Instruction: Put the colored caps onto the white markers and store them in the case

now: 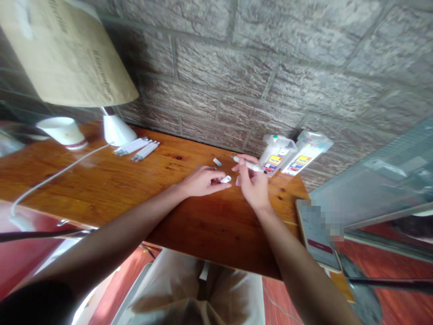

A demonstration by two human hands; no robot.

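My left hand [203,181] is closed on a small white marker cap [226,179], its hollow end facing right, held between thumb and fingers just above the wooden table. A white marker [252,166] lies slanted across the fingers of my right hand [254,185], with a dark tip at its lower right end. Beneath the right fingers, a small pinkish cap [238,181] is partly hidden. Another loose cap with a teal end [217,161] rests on the table beyond my left hand. The two hands are close together but apart.
Several white markers [145,150] lie near the lamp base [117,128]. A paper cup [64,132] stands at the left, with a white cord [61,169] nearby. Two clear plastic cases [277,153] stand by the brick wall. A phone [318,234] lies at the right edge.
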